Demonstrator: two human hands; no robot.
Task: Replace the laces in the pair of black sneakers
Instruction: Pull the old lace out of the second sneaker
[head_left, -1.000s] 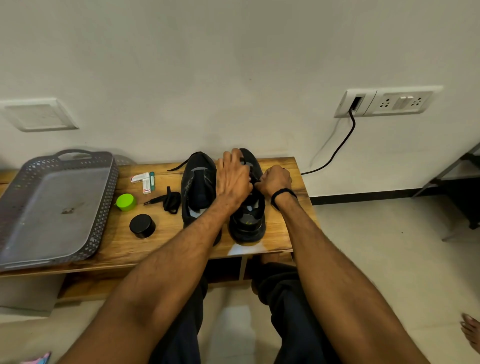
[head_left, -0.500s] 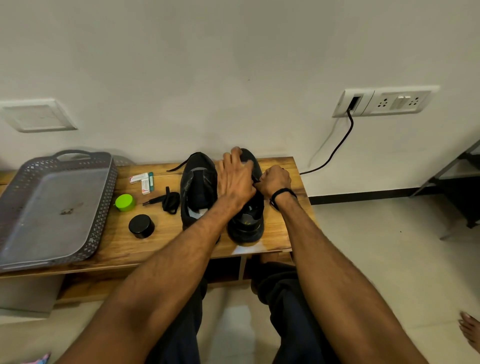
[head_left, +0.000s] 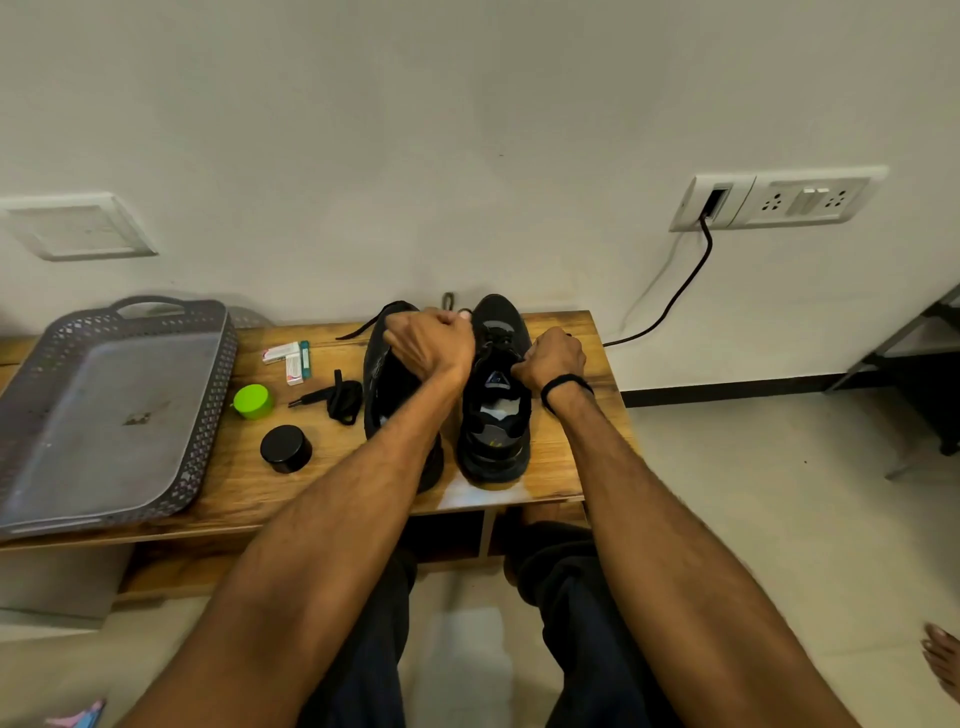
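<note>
Lace (head_left: 449, 301) in left grip (head_left: 428, 345) (tight fist)

Left hand (head_left: 428, 343) and its forearm covered most of one sneaker (head_left: 379, 384). Its grip lay concealed inside curled fingers; a blurred lace (head_left: 449, 301) loop showed above. Right hand (head_left: 550, 358) fingertips were hidden against the other sneaker (head_left: 493, 415); no pinch could be confirmed. Tray (head_left: 208, 415) was cut off at the left edge. Print on the packets (head_left: 291, 358) was too small to read.

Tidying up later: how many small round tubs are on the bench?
2. The green tub sits by the grey tray; the black tub stands nearer the front edge of the bench. The arms may hide others.
</note>
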